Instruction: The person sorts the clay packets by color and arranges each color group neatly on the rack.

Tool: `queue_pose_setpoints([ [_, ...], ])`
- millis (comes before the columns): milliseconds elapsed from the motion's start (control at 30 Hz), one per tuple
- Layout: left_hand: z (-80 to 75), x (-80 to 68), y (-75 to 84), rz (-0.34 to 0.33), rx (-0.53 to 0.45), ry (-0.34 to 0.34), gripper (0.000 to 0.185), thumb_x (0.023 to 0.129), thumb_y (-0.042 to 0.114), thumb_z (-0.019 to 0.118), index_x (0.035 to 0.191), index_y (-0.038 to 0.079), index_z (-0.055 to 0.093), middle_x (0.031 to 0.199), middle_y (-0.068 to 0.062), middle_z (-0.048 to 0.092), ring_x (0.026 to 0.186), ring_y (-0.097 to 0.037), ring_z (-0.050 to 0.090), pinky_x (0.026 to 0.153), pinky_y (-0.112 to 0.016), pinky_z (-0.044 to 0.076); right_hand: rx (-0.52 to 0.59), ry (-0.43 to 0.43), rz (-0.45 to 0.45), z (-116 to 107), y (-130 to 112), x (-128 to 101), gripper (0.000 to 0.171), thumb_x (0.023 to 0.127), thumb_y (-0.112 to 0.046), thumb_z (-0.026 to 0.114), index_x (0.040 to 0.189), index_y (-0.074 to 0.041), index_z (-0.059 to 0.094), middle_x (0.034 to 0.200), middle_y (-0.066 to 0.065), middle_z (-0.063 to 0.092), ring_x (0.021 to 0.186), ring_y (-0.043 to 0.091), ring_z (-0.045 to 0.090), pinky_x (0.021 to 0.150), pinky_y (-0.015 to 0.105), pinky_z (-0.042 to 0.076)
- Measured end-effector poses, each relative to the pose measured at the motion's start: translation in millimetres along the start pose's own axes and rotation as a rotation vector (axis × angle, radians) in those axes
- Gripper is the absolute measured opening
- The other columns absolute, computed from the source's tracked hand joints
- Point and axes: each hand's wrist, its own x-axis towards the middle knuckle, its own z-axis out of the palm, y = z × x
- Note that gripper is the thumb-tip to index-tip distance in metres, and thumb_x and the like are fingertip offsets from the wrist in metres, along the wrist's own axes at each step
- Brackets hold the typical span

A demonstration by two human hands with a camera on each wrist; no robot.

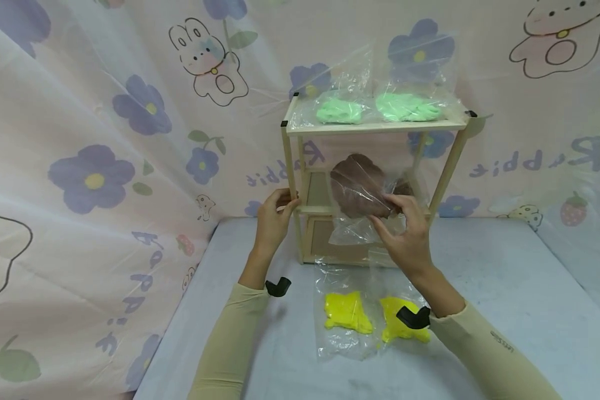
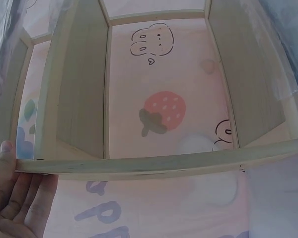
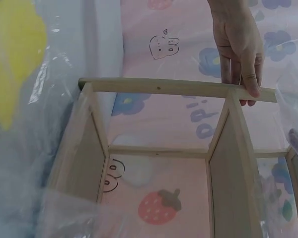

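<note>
A small wooden shelf rack [image 1: 375,131] stands on the table. My left hand [image 1: 274,219] grips its left front post near the middle shelf; in the left wrist view that hand [image 2: 20,198] has its thumb and fingers around the wooden bar. My right hand [image 1: 411,239] pinches a clear plastic bag holding a flat brown lump [image 1: 357,186], soft-looking like clay, in front of the middle shelf. A second brown lump [image 1: 404,187] shows partly behind the right fingers; whether it shares the bag I cannot tell. In the right wrist view, the left hand [image 3: 241,54] appears on the rack.
Two bagged pale green lumps [image 1: 339,111] [image 1: 409,106] lie on the top shelf. Bagged yellow pieces [image 1: 347,312] [image 1: 405,325] lie on the white table [image 1: 480,344] before the rack. A patterned curtain [image 1: 95,233] surrounds the table behind and at the sides.
</note>
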Motion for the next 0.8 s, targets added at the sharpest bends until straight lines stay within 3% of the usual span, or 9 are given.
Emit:
queue_pose_setpoints([
  [467,-1.3,0.1,0.6,-0.009,0.019,-0.013,0.034,0.101,0.021,0.074,0.129,0.003,0.069,0.119,-0.013,0.075,0.114,-0.028,0.072,0.102,-0.039,0.063,0.000,-0.034,0.098,31,5,19,0.053,0.087,0.001,0.088,0.134,0.006,0.063,0.121,0.021,0.064,0.104,0.028,0.056,0.092,0.024,0.045],
  [800,-1.2,0.0,-0.9,-0.005,0.014,-0.015,0.033,0.101,0.019,0.074,0.129,0.002,0.069,0.119,-0.013,0.075,0.114,-0.028,0.073,0.102,-0.040,0.063,-0.018,-0.109,0.231,44,2,30,0.054,0.094,-0.008,0.086,0.138,0.006,0.059,0.124,0.021,0.060,0.104,0.028,0.055,0.087,0.032,0.046],
])
